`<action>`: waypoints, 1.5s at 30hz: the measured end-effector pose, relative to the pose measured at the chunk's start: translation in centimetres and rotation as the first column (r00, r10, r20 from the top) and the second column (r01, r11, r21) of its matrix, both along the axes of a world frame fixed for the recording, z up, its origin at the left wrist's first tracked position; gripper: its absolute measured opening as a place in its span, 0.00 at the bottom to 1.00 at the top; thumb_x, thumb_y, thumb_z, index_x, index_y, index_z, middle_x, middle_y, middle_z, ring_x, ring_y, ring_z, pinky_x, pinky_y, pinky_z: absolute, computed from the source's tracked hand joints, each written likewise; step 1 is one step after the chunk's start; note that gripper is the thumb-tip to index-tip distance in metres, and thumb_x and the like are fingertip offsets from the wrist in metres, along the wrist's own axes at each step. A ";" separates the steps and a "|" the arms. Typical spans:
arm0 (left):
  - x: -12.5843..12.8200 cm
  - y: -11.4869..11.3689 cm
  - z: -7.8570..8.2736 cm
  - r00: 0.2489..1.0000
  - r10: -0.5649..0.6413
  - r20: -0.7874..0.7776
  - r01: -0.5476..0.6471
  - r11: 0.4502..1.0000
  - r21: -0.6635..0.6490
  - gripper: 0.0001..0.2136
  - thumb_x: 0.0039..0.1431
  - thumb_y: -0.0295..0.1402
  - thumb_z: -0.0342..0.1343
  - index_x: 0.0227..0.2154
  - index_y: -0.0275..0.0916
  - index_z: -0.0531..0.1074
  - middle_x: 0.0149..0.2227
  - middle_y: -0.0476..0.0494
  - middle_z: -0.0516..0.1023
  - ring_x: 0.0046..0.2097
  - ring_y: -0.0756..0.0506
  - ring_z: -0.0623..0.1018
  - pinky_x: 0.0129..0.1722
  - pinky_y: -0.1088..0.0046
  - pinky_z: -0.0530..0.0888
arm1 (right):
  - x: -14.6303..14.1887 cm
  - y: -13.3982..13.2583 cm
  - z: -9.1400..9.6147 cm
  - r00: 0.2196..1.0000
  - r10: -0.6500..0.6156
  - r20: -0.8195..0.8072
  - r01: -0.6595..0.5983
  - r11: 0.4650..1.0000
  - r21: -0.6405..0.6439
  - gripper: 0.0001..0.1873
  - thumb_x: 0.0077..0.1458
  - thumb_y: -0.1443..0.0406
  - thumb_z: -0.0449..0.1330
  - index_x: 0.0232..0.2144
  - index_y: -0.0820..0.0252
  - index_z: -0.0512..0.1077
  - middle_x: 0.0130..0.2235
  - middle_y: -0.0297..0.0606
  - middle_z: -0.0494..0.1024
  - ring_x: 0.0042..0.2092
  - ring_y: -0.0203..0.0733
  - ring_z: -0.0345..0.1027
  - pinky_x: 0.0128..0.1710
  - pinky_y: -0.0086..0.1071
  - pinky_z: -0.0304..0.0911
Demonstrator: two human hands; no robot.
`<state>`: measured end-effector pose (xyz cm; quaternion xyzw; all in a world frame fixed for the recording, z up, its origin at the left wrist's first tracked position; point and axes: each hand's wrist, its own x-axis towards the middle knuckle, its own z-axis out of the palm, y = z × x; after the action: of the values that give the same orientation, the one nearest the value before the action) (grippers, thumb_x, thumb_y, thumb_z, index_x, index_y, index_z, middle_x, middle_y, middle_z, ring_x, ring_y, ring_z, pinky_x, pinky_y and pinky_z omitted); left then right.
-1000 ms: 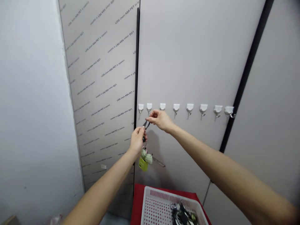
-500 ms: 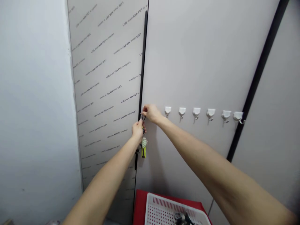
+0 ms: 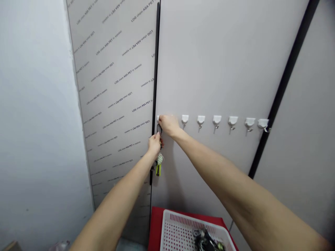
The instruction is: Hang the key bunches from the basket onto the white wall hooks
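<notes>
My left hand [image 3: 155, 143] is closed around the upper part of a keychain beside the black strip. A pale green woven charm [image 3: 159, 159] and a bright yellow tag [image 3: 158, 169] dangle below that hand. From its fingertips a dark loop [image 3: 159, 129] stretches up to my right hand [image 3: 169, 124]. The right fingers are pinched at the top of the loop, close against a white wall hook [image 3: 158, 118]. That hook is mostly covered by the fingers, so whether the loop sits on it cannot be seen.
Several more white hooks [image 3: 217, 120] run in a row to the right across the pale panel [image 3: 222, 62]. Below, a white perforated basket [image 3: 167, 223] holding dark tangled items stands on a red surface [image 3: 156, 223]. A black vertical strip [image 3: 156, 62] borders a printed panel [image 3: 112, 83].
My right hand has shifted up slightly to the leftmost hook, and the dark loop is now spread wider between the hands. The view has moved a little, showing more of the basket.
</notes>
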<state>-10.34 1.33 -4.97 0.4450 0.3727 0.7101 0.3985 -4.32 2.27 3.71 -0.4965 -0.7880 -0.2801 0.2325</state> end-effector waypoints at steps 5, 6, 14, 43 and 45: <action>-0.8 0.5 0.0 0.997 -0.002 -0.073 -0.001 0.999 -0.037 0.11 0.46 0.37 0.42 0.18 0.34 0.60 0.14 0.52 0.60 0.16 0.55 0.62 0.17 0.78 0.60 | 0.6 -1.3 -0.1 0.995 0.099 0.005 -0.099 0.994 0.042 0.14 0.49 0.65 0.41 0.30 0.62 0.65 0.31 0.41 0.69 0.34 0.40 0.61 0.30 0.29 0.52; -1.0 0.5 -0.1 0.992 0.035 -0.117 -0.039 0.999 -0.034 0.11 0.46 0.37 0.42 0.18 0.34 0.61 0.14 0.51 0.61 0.17 0.54 0.64 0.19 0.78 0.61 | 1.0 -1.8 -0.4 0.989 0.146 0.010 -0.146 0.987 0.061 0.14 0.49 0.65 0.40 0.30 0.62 0.65 0.31 0.40 0.69 0.35 0.39 0.60 0.31 0.29 0.51; -0.7 -4.8 -6.3 0.771 0.451 -0.450 -0.310 0.883 0.353 0.10 0.44 0.29 0.45 0.33 0.37 0.62 0.36 0.45 0.64 0.38 0.51 0.65 0.37 0.75 0.62 | 8.4 -7.3 -12.7 0.955 0.295 -0.040 -0.285 0.865 -0.412 0.12 0.47 0.66 0.42 0.27 0.60 0.65 0.29 0.37 0.69 0.31 0.34 0.59 0.29 0.25 0.49; 5.6 -10.1 -20.0 0.772 -0.590 -0.236 0.409 0.746 -0.526 0.04 0.37 0.24 0.48 0.21 0.34 0.61 0.17 0.55 0.60 0.20 0.57 0.61 0.20 0.81 0.58 | 17.6 -11.9 -26.5 0.982 0.035 -0.183 -0.168 0.587 -0.792 0.10 0.38 0.71 0.46 0.23 0.61 0.67 0.26 0.38 0.70 0.29 0.36 0.62 0.27 0.27 0.54; 5.0 -9.9 -18.7 0.808 -0.581 -0.101 0.465 0.734 -0.495 0.05 0.37 0.26 0.49 0.22 0.35 0.61 0.17 0.55 0.61 0.20 0.57 0.61 0.20 0.82 0.58 | 16.9 -11.6 -26.1 0.929 -0.003 -0.369 -0.294 0.601 -0.744 0.14 0.39 0.71 0.46 0.30 0.62 0.66 0.31 0.38 0.70 0.31 0.36 0.61 0.31 0.28 0.55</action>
<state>-5.37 -8.53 -23.67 0.5137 0.4309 0.4006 0.6245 12.59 -9.37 -22.39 -0.5203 -0.8172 0.2030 0.1423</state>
